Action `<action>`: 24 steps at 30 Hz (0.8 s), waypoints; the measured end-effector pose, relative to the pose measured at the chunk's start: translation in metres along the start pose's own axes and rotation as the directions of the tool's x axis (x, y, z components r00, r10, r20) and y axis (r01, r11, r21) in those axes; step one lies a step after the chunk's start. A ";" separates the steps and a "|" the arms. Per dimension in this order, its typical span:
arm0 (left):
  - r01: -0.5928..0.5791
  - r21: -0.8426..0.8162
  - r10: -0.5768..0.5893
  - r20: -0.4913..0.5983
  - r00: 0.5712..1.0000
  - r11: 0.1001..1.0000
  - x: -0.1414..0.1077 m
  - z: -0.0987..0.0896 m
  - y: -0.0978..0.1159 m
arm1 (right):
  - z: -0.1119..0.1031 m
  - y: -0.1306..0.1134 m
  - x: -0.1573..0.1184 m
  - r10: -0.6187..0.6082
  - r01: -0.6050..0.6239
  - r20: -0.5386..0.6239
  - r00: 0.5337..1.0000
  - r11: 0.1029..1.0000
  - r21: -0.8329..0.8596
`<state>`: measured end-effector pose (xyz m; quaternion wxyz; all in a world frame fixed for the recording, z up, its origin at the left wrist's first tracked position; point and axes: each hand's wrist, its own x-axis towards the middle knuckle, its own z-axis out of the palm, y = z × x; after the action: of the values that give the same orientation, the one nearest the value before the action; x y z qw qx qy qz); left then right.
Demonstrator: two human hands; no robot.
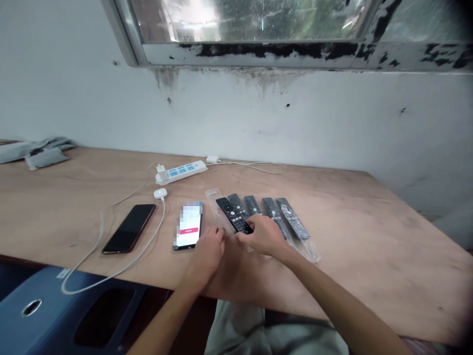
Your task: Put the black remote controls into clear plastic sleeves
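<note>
My right hand (264, 234) grips the lower end of a black remote control (232, 214) between thumb and fingers. Under and beside this remote lies a clear plastic sleeve (212, 194). Several more dark remotes in clear sleeves lie in a row to its right, the outermost one (292, 217) furthest out; my right hand partly covers the row. My left hand (210, 249) rests on the table with curled fingers, between the sleeve and a phone (189, 224) with a lit screen. Whatever its fingertips hold, if anything, is hidden.
On the wooden table (351, 236), a dark-screened phone (129, 229) lies left, beside a white cable with a charger head (160, 194). A white power strip (183, 171) is behind. Grey packages (48, 155) lie far left. A blue stool (37, 315) stands below the front edge.
</note>
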<state>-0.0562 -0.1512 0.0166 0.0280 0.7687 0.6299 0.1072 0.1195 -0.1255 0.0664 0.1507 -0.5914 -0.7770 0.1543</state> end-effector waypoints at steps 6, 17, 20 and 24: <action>0.086 0.023 -0.087 0.049 0.995 0.996 0.005 -0.009 0.007 | -0.012 0.012 -0.023 -0.029 0.032 -0.047 0.998 0.998 0.057; 0.198 0.048 -0.201 0.060 0.978 0.979 0.010 -0.017 0.008 | -0.019 0.023 -0.048 -0.103 0.104 -0.015 0.995 0.987 0.124; 0.215 0.017 -0.214 -0.008 0.977 0.977 0.009 -0.018 0.003 | -0.025 0.024 -0.055 -0.124 0.122 0.010 0.992 0.985 0.120; 0.223 -0.060 -0.228 -0.101 0.968 0.973 0.009 -0.022 0.001 | -0.031 0.025 -0.062 -0.144 0.135 0.069 0.987 0.984 0.119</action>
<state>-0.0579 -0.1443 0.0396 0.0247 0.6844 0.7109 0.1597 0.1701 -0.1770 0.0807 0.1645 -0.5198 -0.8116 0.2100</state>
